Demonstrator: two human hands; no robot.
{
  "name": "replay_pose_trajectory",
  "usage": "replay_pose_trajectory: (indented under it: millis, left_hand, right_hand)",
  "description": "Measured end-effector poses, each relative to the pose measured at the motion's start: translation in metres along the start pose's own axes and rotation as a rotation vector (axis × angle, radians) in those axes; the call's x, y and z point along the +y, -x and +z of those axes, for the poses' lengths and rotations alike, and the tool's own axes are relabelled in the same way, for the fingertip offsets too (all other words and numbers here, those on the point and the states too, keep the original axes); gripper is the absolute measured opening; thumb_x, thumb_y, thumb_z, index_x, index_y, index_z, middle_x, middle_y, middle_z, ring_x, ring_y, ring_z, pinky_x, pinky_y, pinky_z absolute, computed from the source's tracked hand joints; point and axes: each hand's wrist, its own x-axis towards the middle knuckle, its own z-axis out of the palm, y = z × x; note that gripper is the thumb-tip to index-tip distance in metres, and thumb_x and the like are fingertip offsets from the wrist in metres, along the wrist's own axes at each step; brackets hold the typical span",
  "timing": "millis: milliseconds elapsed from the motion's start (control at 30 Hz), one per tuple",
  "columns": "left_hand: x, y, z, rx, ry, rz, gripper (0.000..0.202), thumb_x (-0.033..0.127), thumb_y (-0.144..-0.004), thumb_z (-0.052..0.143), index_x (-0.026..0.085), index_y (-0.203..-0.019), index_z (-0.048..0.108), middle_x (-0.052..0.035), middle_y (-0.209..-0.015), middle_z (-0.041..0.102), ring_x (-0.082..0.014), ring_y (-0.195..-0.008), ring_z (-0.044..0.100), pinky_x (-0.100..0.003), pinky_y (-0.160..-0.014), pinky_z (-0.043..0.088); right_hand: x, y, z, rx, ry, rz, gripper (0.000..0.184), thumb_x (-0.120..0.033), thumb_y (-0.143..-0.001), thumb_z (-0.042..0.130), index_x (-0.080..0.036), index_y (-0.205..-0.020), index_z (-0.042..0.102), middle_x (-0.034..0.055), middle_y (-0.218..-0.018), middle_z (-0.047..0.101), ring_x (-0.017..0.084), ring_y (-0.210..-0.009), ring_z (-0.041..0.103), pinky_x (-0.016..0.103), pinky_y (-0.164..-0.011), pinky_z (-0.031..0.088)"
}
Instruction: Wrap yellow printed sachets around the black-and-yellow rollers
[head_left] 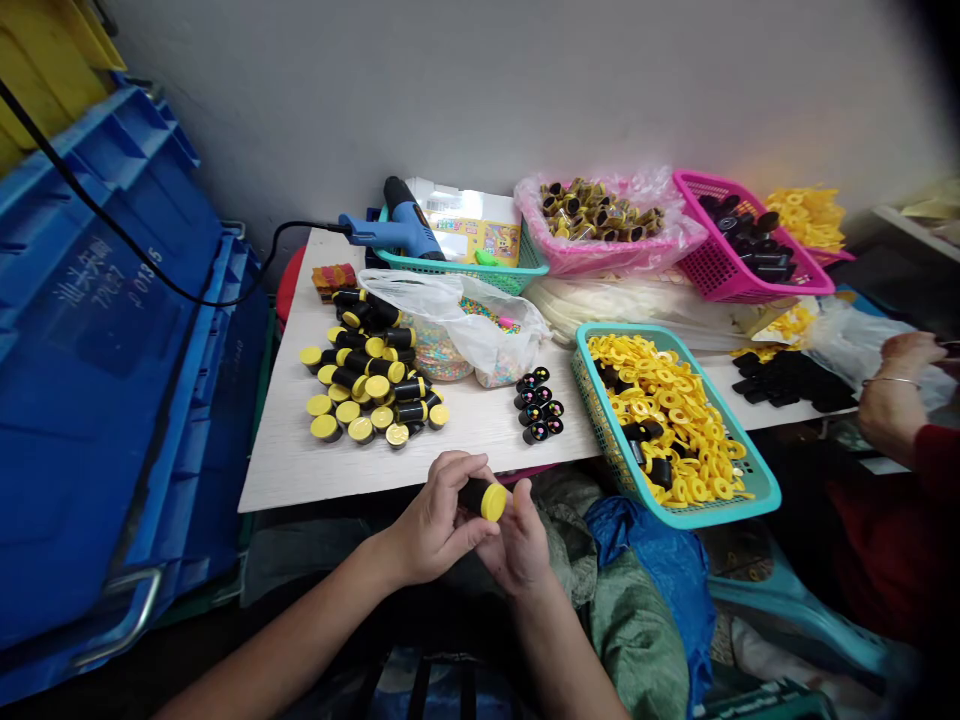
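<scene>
My left hand [435, 525] is closed around a small black tube with a yellow cap [493, 502], the cap end facing right. Close beside it, my right hand [523, 548] is open, palm toward the tube and thumb raised; its fingers are partly hidden behind the tube and left hand. Both hands are in front of the table edge. Many similar yellow-capped black tubes [379, 387] lie piled on the table's left side. A small group of uncapped black tubes [534, 413] stands to their right, with coloured beads showing inside.
A clear bag of coloured beads [442, 345] sits behind the tubes. A teal basket of yellow rings [742, 510] overhangs the front edge. A blue heat gun [405, 230] rests on another basket. Pink baskets [720, 275] line the back; blue crates [97, 350] stand left. Another person's hand [896, 390] is at right.
</scene>
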Motion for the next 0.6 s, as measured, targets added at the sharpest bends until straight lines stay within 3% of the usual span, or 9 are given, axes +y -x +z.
replay_pose_trajectory:
  millis: [67, 167, 233, 333, 433, 533, 600]
  left_hand:
    - [0.001, -0.002, -0.002, -0.005, -0.002, -0.008, 0.056, 0.035, -0.090, 0.049, 0.025, -0.137, 0.020, -0.0104, -0.107, 0.053, -0.0241, -0.101, 0.049, -0.043, -0.087, 0.042]
    - [0.005, -0.005, -0.003, -0.083, -0.035, 0.050, 0.040, 0.037, -0.091, 0.045, 0.024, -0.128, 0.037, -0.0092, -0.105, 0.056, -0.0233, -0.099, 0.051, -0.041, -0.087, 0.041]
    - [0.007, -0.008, -0.003, -0.098, -0.051, 0.063, 0.032, 0.039, -0.091, 0.044, 0.023, -0.120, 0.045, -0.0081, -0.101, 0.059, -0.0223, -0.096, 0.053, -0.040, -0.087, 0.041]
    - [0.005, -0.014, -0.011, -0.018, -0.116, -0.011, 0.033, 0.045, -0.089, 0.046, 0.022, -0.113, 0.050, -0.0077, -0.096, 0.062, -0.0219, -0.093, 0.054, -0.038, -0.083, 0.044]
    - [-0.006, -0.029, -0.040, 0.051, -0.323, -0.068, 0.029, 0.041, -0.085, 0.055, 0.023, -0.108, 0.055, -0.0070, -0.098, 0.064, -0.0227, -0.097, 0.055, -0.039, -0.086, 0.043]
    - [-0.026, -0.058, -0.086, 0.199, -0.561, -0.179, 0.027, 0.035, -0.082, 0.061, 0.023, -0.107, 0.059, -0.0059, -0.105, 0.064, -0.0234, -0.101, 0.055, -0.040, -0.093, 0.040]
    - [-0.045, -0.080, -0.115, 0.342, -0.621, -0.367, 0.030, 0.033, -0.082, 0.057, 0.023, -0.111, 0.058, -0.0063, -0.113, 0.063, -0.0246, -0.108, 0.053, -0.040, -0.095, 0.039]
  right_hand:
    - [-0.003, 0.002, 0.001, -0.019, 0.003, -0.012, 0.046, -0.055, -0.071, 0.062, -0.021, -0.101, 0.067, 0.0082, -0.100, 0.064, 0.027, -0.100, 0.056, 0.041, -0.088, 0.044]
    - [-0.002, 0.004, 0.006, 0.053, 0.051, -0.108, 0.042, -0.045, -0.064, 0.069, -0.021, -0.099, 0.068, 0.0074, -0.098, 0.065, 0.028, -0.101, 0.056, 0.041, -0.092, 0.043]
    - [0.000, 0.004, 0.007, 0.064, 0.069, -0.107, 0.043, -0.049, -0.065, 0.068, -0.020, -0.097, 0.069, 0.0085, -0.099, 0.065, 0.029, -0.101, 0.056, 0.042, -0.092, 0.043]
    - [-0.001, 0.000, 0.003, -0.010, 0.122, -0.052, 0.048, -0.057, -0.072, 0.061, -0.021, -0.103, 0.066, 0.0094, -0.099, 0.065, 0.028, -0.096, 0.059, 0.042, -0.086, 0.045]
    - [-0.015, -0.006, -0.008, -0.032, 0.323, -0.083, 0.058, -0.060, -0.075, 0.059, -0.022, -0.118, 0.059, 0.0104, -0.106, 0.063, 0.024, -0.094, 0.059, 0.039, -0.083, 0.045]
    - [-0.038, -0.008, -0.023, 0.140, 0.555, -0.155, 0.052, -0.054, -0.075, 0.063, -0.024, -0.117, 0.060, 0.0098, -0.110, 0.063, 0.022, -0.098, 0.058, 0.037, -0.087, 0.045]
    - [-0.055, -0.007, -0.035, 0.249, 0.633, -0.184, 0.045, -0.052, -0.076, 0.063, -0.023, -0.110, 0.063, 0.0093, -0.108, 0.065, 0.022, -0.097, 0.059, 0.036, -0.088, 0.045]
